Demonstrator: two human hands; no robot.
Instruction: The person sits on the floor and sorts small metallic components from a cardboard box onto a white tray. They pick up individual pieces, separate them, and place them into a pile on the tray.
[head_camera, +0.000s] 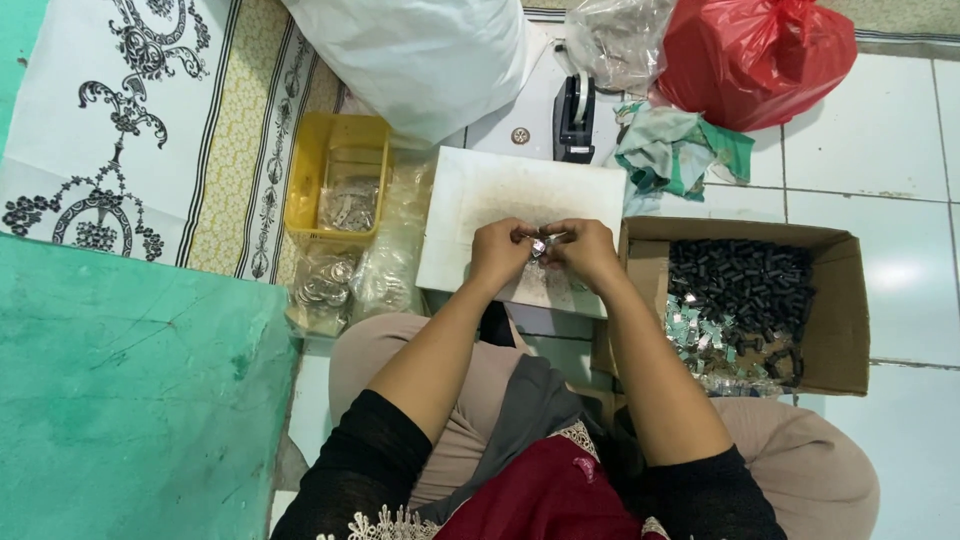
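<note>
Head view, looking straight down over a seated lap. Left hand and right hand brought together at the middle of the frame, fingertips curled in and pinched closed on a small shiny metal piece held between them — just above a white board lying on the tiled floor. Exact shape of the piece too small to tell; possibly two parts being pressed together, though not clear.

Judged from its look: light, stiff, thin metal, likely slippery and with small edges, so best taken by the rim with fingertip pads, not squeezed flat. Easy to drop, hard to bend by accident.

To the right of the hands, an open cardboard box holding a heap of small black parts at the back and a scatter of small silver parts at the front. To the left, a yellow plastic basket with more silvery pieces inside, and beside it clear plastic bags with round metal pieces.

Beyond the board — a black tape dispenser, a crumpled green cloth, a red plastic bag, a clear bag and a large white sack. At far left, a green surface and a patterned mat.
</note>
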